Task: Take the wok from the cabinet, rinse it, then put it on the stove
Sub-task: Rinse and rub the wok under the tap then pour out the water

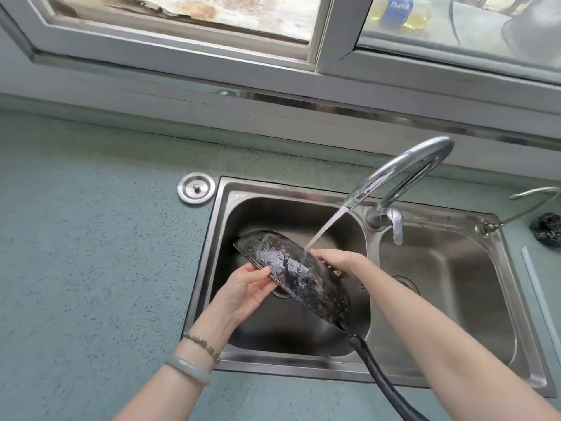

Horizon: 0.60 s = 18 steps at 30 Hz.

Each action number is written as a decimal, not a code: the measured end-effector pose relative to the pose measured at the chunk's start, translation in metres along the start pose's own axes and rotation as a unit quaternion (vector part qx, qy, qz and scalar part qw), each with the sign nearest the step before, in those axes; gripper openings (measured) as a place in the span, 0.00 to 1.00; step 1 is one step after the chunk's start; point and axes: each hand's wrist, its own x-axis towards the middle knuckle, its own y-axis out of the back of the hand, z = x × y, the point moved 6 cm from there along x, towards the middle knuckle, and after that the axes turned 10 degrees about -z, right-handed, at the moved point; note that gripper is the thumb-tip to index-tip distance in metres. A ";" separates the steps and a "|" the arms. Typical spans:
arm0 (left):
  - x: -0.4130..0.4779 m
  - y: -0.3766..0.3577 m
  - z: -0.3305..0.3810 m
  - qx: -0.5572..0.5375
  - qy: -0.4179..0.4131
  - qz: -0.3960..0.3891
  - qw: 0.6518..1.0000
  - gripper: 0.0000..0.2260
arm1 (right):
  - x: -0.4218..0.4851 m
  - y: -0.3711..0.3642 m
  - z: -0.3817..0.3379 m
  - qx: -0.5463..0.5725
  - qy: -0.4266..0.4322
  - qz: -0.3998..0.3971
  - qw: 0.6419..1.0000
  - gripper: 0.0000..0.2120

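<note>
1. Speckled teal countertop (91, 268) is running around a steel double sink (303, 370), with a window (182, 41) sitting above the back wall.
2. I am holding the wok (291, 265) over the left basin, tipped up on its edge so its dark, wet underside is facing me.
3. Its long black handle (382, 378) is pointing back toward me, passing over the sink's front rim.
4. My left hand (246, 294) is pinching the wok's lower left rim, thumb lying on the outside and fingers curling under the edge.
5. My right hand (340, 259) is reaching over the upper rim to the wok's inner side; the fingers are mostly hiding behind the metal, so I cannot tell whether they are gripping or lying flat.
6. Water (328, 224) is pouring from the curved faucet (409, 165) and landing at the upper rim just beside my right hand.
7. Two bracelets (194, 360) are sitting on my left wrist.
8. A round metal drain plug (196, 188) is lying on the countertop near the sink's back left corner, and a dark scouring pad (546, 229) is resting at the far right.
</note>
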 end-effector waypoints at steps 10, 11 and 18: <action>0.009 0.001 -0.001 0.013 -0.010 -0.006 1.000 0.13 | 0.029 0.011 -0.084 -0.025 0.094 0.005 0.995 0.24; 0.008 0.001 -0.001 0.010 -0.012 -0.005 1.000 0.13 | 0.037 0.014 -0.071 -0.036 0.079 0.011 0.996 0.21; 0.010 -0.005 0.002 0.002 -0.012 0.001 1.000 0.10 | -0.005 0.019 -0.073 0.133 0.221 0.073 0.963 0.10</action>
